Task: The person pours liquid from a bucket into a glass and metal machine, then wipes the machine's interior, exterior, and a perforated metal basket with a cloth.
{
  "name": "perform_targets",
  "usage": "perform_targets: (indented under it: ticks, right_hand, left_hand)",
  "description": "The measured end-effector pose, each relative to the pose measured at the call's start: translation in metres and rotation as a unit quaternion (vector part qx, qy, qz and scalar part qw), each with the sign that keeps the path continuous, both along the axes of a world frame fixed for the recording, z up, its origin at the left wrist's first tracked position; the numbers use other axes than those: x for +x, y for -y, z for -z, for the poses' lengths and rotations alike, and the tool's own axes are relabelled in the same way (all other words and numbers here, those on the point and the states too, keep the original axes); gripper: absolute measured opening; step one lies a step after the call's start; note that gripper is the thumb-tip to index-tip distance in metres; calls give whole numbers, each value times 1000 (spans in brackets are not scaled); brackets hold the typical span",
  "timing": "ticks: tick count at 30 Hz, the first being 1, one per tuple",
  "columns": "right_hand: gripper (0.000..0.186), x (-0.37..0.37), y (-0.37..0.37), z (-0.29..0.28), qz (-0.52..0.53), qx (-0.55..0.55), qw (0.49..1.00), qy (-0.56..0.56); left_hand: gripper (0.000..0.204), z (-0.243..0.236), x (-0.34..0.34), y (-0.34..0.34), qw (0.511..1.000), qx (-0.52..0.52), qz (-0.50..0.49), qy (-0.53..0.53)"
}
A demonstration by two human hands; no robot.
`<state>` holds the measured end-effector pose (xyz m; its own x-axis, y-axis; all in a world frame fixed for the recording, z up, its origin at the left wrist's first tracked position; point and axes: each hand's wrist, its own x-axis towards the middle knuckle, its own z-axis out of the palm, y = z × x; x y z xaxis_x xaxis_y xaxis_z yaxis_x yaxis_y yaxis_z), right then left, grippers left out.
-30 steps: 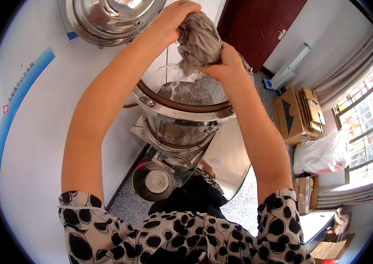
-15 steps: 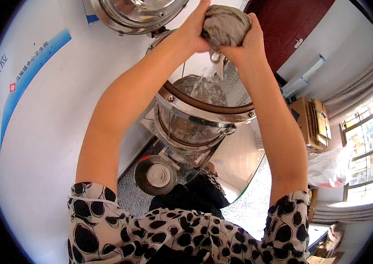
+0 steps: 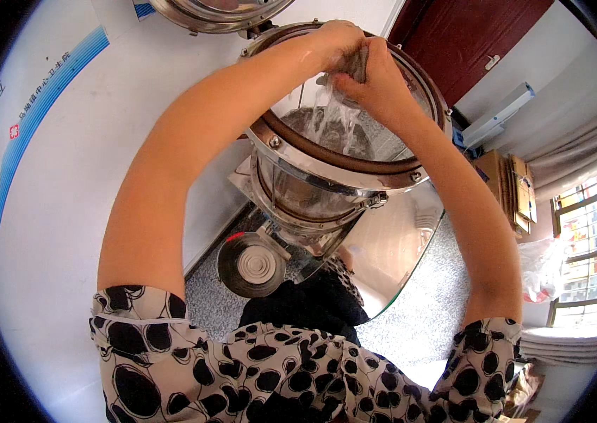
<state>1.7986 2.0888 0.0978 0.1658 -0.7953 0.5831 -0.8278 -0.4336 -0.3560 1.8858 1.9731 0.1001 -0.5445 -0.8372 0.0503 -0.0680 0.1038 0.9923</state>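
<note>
My left hand (image 3: 340, 41) and my right hand (image 3: 377, 79) are both closed round a wet, grey-brown bundle of cloth (image 3: 357, 65). Most of the bundle is hidden by my fingers. Water streams from it into a large round metal vessel (image 3: 344, 182) with a brown ring along its mouth. Both hands are above the vessel's opening, toward its far side. A darker mass (image 3: 344, 134), partly covered by the falling water, shows inside the vessel.
The vessel's shiny lid (image 3: 221, 15) stands raised at the back left against a white wall. Below the vessel, a round metal bowl (image 3: 229, 273) with pale rings inside is near the floor. A dark red door (image 3: 460, 49) and cardboard boxes (image 3: 520, 187) lie to the right.
Both hands have come down and nearer to the vessel's mouth with the cloth bundle. The bundle looks smaller between them, and more water runs from it than before.
</note>
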Motion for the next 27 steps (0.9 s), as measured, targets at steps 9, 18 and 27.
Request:
perform_targets:
  ticks: [9,18,27]
  right_hand:
    - [70,-11,-2,-17,2,275,650,709]
    - [23,9,10,-54,-129,140,592,783]
    - [19,11,24,-36,-163,-125,931,301]
  left_hand:
    - [32,-49,-4,-33,952,-97,-193,-215]
    - [24,-31,-16,-41,863,163,-111,-464]
    - [27,8,4,19,841,283,315,-337]
